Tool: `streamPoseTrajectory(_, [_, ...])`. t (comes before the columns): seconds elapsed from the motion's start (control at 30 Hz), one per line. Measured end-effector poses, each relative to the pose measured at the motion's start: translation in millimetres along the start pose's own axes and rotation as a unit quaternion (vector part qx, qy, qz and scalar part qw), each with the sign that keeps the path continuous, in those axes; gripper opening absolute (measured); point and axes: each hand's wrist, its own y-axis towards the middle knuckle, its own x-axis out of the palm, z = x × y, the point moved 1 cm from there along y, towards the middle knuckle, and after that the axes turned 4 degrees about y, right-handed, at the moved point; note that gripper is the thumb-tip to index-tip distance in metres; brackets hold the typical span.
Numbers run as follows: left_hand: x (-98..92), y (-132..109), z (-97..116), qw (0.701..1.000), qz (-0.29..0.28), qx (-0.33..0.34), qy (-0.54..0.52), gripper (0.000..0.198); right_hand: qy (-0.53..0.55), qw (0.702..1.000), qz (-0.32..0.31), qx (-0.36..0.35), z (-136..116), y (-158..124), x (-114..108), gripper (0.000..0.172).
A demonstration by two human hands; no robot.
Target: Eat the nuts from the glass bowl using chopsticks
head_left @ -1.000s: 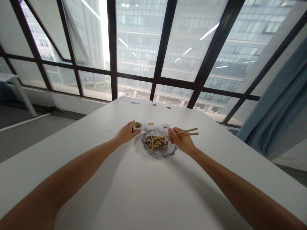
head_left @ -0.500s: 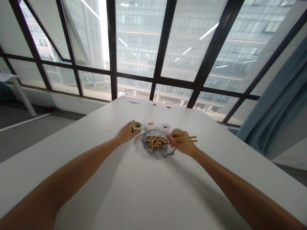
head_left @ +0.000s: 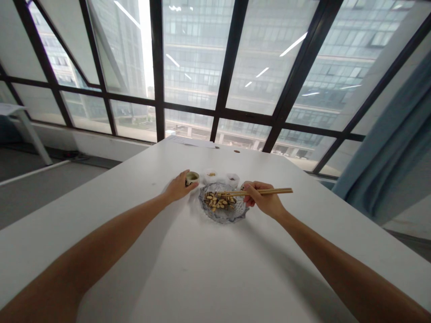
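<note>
My left hand (head_left: 180, 185) is wrapped round a small greenish cup (head_left: 192, 178) standing on the table. In my right hand (head_left: 264, 197) is a pair of wooden chopsticks (head_left: 278, 191), held nearly level and pointing left. Their tips reach over a clear, scalloped glass bowl (head_left: 229, 217). Pale nuts mixed with darker seeds (head_left: 218, 202) lie in that bowl, mostly in its left and middle part. Whether the tips pinch a piece is too small to tell.
Behind the bowl stand two small white cups: the left cup (head_left: 207, 179) holds some light pieces, the right cup (head_left: 232, 184) something dark. Papers (head_left: 190, 141) lie at the far edge of the white table (head_left: 188, 269). A blue curtain (head_left: 380, 148) hangs at the right.
My right hand has shifted to the right with the chopsticks, and their tips have moved right slightly over the bowl. My left hand stays on the cup.
</note>
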Motion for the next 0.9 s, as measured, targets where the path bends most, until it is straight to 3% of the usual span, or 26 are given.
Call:
streamPoseTrajectory(0.2, [-0.2,-0.2,0.4,1.0,0.014,0.004,-0.008,0.074,0.208,0.968,0.113,0.085,19.4,-21.9,-11.3,0.052])
streamPoseTrajectory(0.37, [-0.5,-0.6,-0.3,0.999,0.028,0.026,-0.01,0.076,0.24,0.956,0.16,0.058,32.7,-48.7,-11.1,0.048])
streamPoseTrajectory(0.53, [-3.6,-2.9,1.1,0.998,0.041,0.053,0.005,0.078,0.134,0.975,0.173,-0.041,35.9,-66.7,-4.9,0.046])
streamPoseTrajectory(0.67, [-4.8,-3.4,0.1,0.995,0.048,0.083,0.014,0.077,0.008,0.983,0.133,-0.126,34.1,-79.6,3.5,0.041])
streamPoseTrajectory(0.9, [-4.2,-2.9,-2.1,0.991,0.062,0.113,0.016,0.074,-0.175,0.937,0.035,-0.3,28.3,-88.6,0.7,0.026])
